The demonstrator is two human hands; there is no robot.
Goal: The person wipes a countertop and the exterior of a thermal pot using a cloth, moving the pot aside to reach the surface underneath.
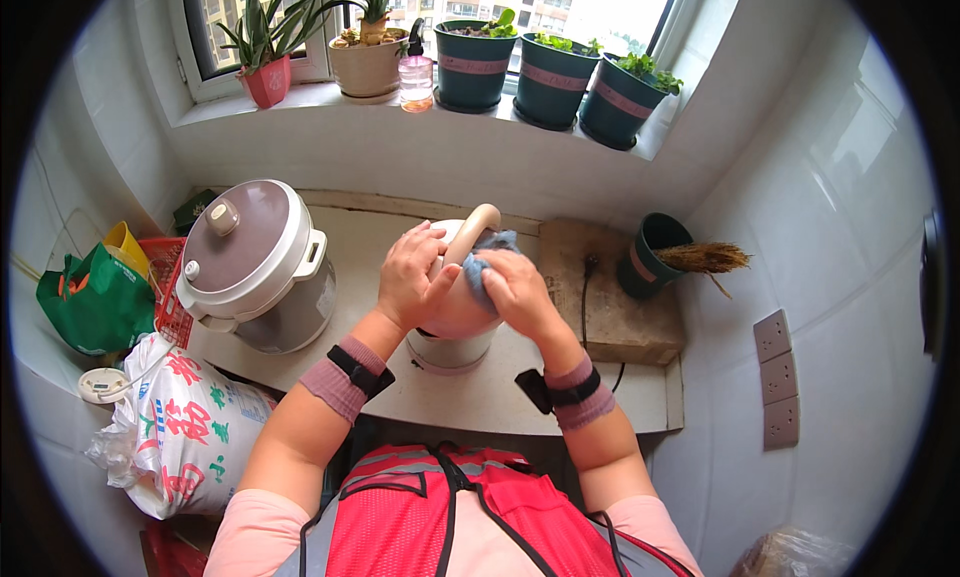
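Observation:
In front of me on the counter stands a pale pink and white kitchen appliance (pixel 454 314), like an electric kettle, with an arched beige handle (pixel 475 229) and a round white base (pixel 450 355). My left hand (pixel 411 278) lies against its upper left side, fingers over the top and thumb beside the handle. A crumpled blue cloth (pixel 475 274) is gripped in my right hand (pixel 523 293) and pressed to the appliance's right side. Both hands partly cover the body.
An electric pressure cooker (pixel 259 269) stands to the left, near a flour sack (pixel 191 427) and green bag (pixel 101 299). Right of the appliance are a worn board (pixel 622 322), a power cord (pixel 585 299) and a pot holding a brush (pixel 651 251). Potted plants (pixel 476 67) line the windowsill.

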